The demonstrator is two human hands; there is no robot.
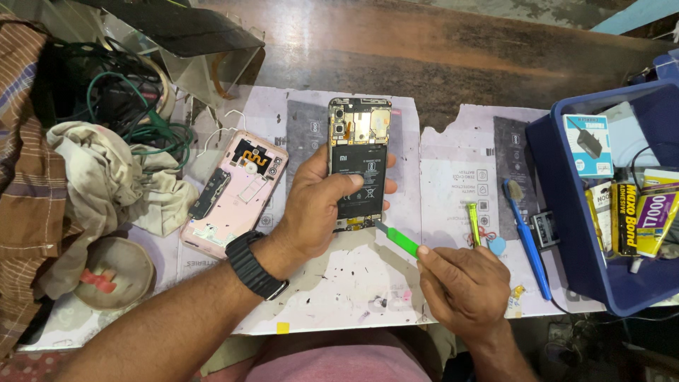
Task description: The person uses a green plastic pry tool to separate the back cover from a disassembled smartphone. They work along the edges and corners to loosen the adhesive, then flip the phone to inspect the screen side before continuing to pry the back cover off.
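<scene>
Figure. Our left hand point(318, 205) clasps an opened phone point(358, 166) by its lower half, thumb laid across the black battery point(368, 170) and fingertips showing at the far edge; the phone sits just above the paper work mat point(353, 276), its circuit board and camera modules exposed at the end away from us. Our right hand point(463, 286) pinches a green plastic pry tool point(396, 239), whose pale tip meets the phone's lower corner nearest that hand.

We judge the step in hand to be prying at the bottom edge, near the battery's lower end. The next move, as we read it, calls for a shallow angle and gentle leverage, the left hand steadying the body, so that the battery is not bent or pierced.

Outward from the grip: a pink back cover point(233, 194) lies to the left, a blue brush point(527, 233) and a small yellow tool point(472, 223) to the right, and beyond them a blue bin point(566, 233) of supplies.
</scene>
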